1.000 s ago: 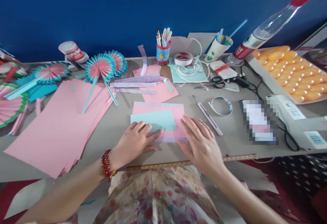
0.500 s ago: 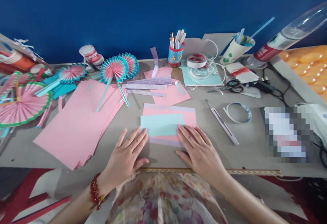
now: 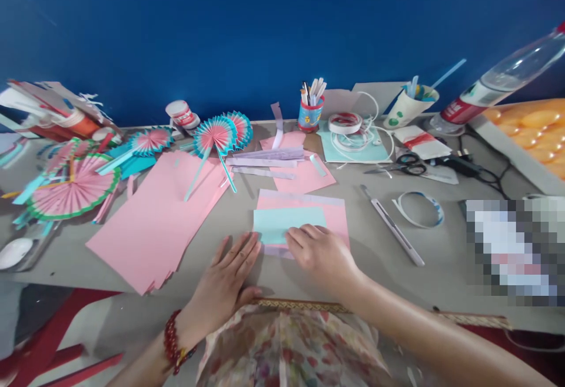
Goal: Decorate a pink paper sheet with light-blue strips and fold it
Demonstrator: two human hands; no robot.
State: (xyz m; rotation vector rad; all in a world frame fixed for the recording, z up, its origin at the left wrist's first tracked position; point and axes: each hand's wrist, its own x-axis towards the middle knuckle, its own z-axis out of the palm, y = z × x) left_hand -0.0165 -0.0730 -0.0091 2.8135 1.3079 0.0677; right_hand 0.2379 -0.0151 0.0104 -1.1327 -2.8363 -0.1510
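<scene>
A pale blue paper strip (image 3: 282, 220) lies across a pink sheet with lilac borders (image 3: 336, 222) in front of me. My left hand (image 3: 227, 278) is flat and open, its fingertips touching the left end of the strip; a red bead bracelet circles that wrist. On the strip's lower right part rests my right hand (image 3: 324, 252), fingers curled and pressed together; whether anything is pinched under them is hidden. Right of the papers lies a slim white craft knife (image 3: 392, 225), and a curled white strip (image 3: 419, 209) is beyond it.
Large pink sheets (image 3: 163, 216) are stacked at left, with pleated paper fans (image 3: 216, 137) on and behind them. Lilac strips (image 3: 269, 157), a pen cup (image 3: 311, 113), scissors (image 3: 404, 164) and a tilted bottle (image 3: 485, 90) stand or lie toward the back. A blurred phone (image 3: 507, 252) lies at right.
My left hand has slid from on top of the blue strip to its left end and flattened. My right hand has moved left onto the strip, its fingers curling. The view has swung left.
</scene>
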